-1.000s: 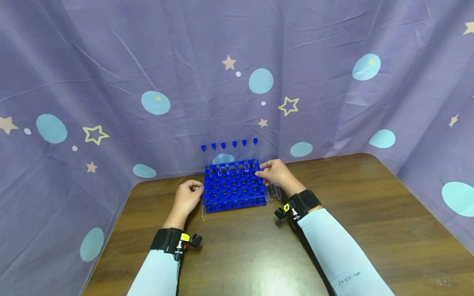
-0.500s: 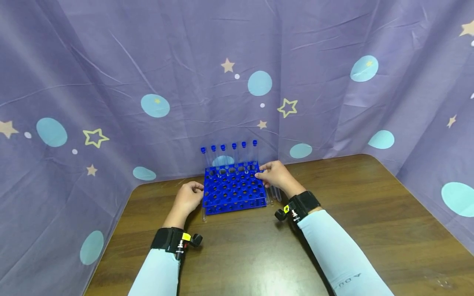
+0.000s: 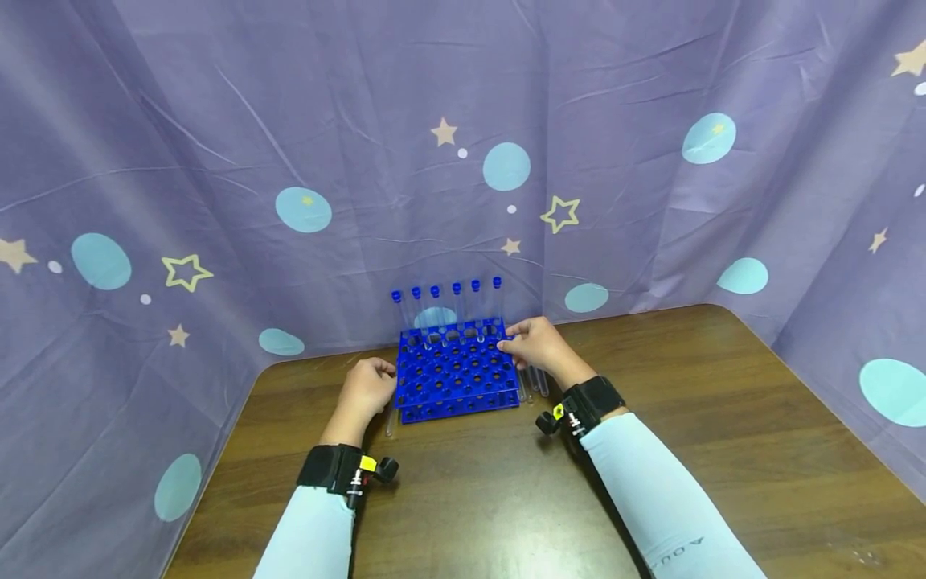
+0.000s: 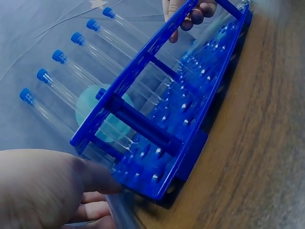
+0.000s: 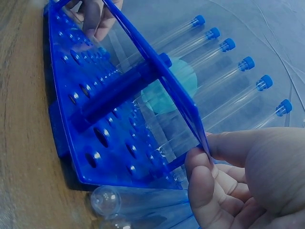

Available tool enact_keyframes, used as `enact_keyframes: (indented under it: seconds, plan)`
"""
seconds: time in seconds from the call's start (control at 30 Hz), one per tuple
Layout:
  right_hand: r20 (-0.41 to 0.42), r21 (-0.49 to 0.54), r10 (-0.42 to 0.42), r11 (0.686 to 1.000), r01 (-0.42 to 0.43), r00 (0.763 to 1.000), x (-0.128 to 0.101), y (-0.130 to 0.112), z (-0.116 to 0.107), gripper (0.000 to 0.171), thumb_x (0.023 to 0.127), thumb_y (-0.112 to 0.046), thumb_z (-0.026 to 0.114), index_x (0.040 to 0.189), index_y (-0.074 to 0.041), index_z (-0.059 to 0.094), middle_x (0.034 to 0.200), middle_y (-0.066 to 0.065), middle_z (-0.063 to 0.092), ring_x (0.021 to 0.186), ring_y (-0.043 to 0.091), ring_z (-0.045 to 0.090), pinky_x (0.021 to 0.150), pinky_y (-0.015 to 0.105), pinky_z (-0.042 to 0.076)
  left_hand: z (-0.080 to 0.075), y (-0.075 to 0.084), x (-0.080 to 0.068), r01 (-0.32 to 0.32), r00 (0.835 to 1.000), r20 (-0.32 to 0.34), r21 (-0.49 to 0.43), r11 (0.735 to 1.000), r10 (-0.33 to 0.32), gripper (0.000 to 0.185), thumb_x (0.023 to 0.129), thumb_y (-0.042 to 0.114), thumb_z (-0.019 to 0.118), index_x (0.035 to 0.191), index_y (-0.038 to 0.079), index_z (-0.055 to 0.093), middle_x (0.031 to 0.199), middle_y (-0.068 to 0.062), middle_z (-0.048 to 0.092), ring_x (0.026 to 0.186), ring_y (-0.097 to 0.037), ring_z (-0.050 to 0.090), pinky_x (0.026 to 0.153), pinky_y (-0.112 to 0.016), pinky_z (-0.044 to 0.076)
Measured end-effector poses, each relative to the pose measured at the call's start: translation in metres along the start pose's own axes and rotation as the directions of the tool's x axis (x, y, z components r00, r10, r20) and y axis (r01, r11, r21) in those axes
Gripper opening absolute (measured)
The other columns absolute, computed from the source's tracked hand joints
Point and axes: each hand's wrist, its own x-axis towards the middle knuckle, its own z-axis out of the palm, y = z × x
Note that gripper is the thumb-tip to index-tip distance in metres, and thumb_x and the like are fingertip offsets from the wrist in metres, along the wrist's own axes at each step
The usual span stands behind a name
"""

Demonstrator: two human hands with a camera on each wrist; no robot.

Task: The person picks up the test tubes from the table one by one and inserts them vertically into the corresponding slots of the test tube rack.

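A blue test tube rack (image 3: 457, 370) stands on the table against the curtain. Several clear test tubes with blue caps (image 4: 58, 56) stand upright along its back row. My right hand (image 3: 538, 344) grips the right end of the rack's upper plate, thumb on one face and fingers on the other. At the rack's left end, my left hand (image 3: 367, 388) has thumb and fingers closed around the upper part of a clear test tube (image 3: 391, 421), whose lower end points toward me. In the left wrist view the thumb (image 4: 102, 177) lies against the rack's bottom corner.
More clear tubes (image 5: 143, 206) lie beside the rack's right end, under the right hand. The patterned curtain (image 3: 405, 193) hangs right behind the rack and along both sides. A small clear object (image 3: 861, 555) lies on the wooden table (image 3: 477, 498) at the front right.
The tube at my left hand swings a little right, then left, its lower end now farther from the rack. The right hand keeps its grip. The whole view shifts slightly.
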Motion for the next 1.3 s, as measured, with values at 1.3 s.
enact_keyframes:
  seconds: [1.3]
  plan:
    - [0.003, -0.01, -0.03, 1.0, 0.03, 1.0, 0.0002, -0.0001, -0.0018, 0.047, 0.105, -0.021, 0.083, 0.144, 0.003, 0.073, 0.073, 0.004, 0.073, 0.063, 0.018, 0.072, 0.066, 0.037, 0.067, -0.0045, 0.002, 0.0003, 0.038, 0.999, 0.008, 0.217, 0.975, -0.041, 0.033, 0.105, 0.029, 0.074, 0.126, 0.004, 0.08, 0.13, -0.021, 0.08, 0.116, -0.044, 0.077, 0.099, -0.06, 0.062]
